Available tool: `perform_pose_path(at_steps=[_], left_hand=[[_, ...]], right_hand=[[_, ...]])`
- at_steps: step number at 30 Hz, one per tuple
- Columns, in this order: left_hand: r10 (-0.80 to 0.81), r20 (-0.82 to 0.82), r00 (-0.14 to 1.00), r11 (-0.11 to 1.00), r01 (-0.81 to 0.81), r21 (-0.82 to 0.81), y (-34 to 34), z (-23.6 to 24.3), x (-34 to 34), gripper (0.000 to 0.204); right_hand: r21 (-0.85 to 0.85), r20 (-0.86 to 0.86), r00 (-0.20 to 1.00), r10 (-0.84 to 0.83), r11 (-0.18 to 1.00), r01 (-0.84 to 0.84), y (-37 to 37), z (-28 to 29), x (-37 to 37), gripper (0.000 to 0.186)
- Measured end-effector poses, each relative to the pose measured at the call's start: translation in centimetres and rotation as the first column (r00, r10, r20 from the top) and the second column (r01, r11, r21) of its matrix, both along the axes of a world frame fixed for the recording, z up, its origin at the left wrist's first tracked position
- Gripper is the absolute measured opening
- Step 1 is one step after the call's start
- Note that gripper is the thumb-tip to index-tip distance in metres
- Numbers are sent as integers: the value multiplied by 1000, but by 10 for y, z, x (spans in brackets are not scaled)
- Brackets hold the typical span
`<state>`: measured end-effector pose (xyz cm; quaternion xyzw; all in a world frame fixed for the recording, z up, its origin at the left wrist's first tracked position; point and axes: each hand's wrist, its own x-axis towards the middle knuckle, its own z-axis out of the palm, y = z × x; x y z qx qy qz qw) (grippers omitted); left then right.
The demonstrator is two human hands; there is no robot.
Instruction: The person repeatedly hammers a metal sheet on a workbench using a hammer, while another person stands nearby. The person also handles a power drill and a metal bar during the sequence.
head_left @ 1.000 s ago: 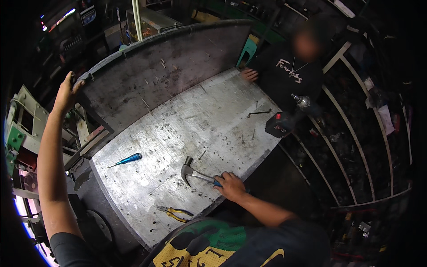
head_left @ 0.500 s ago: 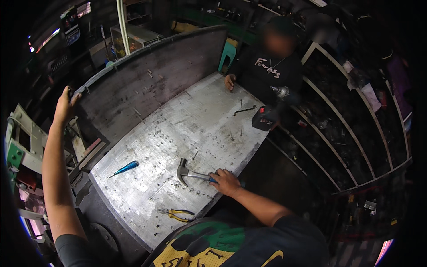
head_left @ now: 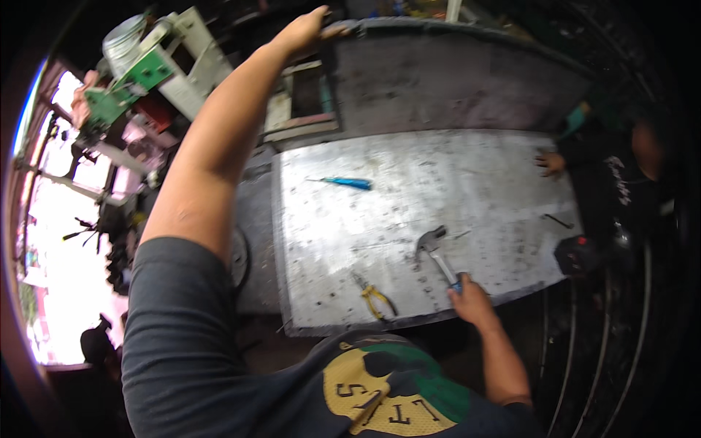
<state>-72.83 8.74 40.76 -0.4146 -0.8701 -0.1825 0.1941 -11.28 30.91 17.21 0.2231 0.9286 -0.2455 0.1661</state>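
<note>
My left hand (head_left: 301, 35) is closed over the top corner of a dark upright panel (head_left: 453, 84) along the far side of the worktop. My right hand (head_left: 473, 299) wraps round the blue grip of a claw hammer (head_left: 441, 264) at the near edge. The hammer's head rests on the scuffed metal worktop (head_left: 321, 233), pointing away from me. A blue-handled screwdriver (head_left: 350, 182) lies near the panel, its tip to the left. Pliers with yellow and black handles (head_left: 378, 301) lie left of the hammer, close to my shirt.
A person in dark clothes (head_left: 617, 179) stands at the right end, one hand (head_left: 550, 163) on the worktop. A black power tool (head_left: 573, 255) and a thin bent rod (head_left: 559, 220) are near them. Green and white machinery (head_left: 139, 80) stands far left, beside a bright opening (head_left: 69, 277).
The view has swung left, so the worktop appears turned and more of the left side shows. My left hand stays on the panel corner, my right on the hammer.
</note>
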Motion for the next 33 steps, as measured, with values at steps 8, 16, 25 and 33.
perform_pose_path(at_steps=[8,16,25,33], left_hand=[[-31,159,987,999,34,-21,-2,29,38,68],[-51,32,998,999,51,-3,-4,18,30,84],[-148,-121,982,981,161,108,-3,10,20,73],[-202,17,979,979,201,36,8,3,-4,73]], right_hand=[[-403,-78,997,-26,915,-8,-112,60,-34,75],[-765,-243,970,15,611,-201,-352,16,-144,68],[-573,-303,951,66,785,-237,-425,-22,-216,64],[-477,-343,935,93,840,-259,-436,-25,-208,67]])
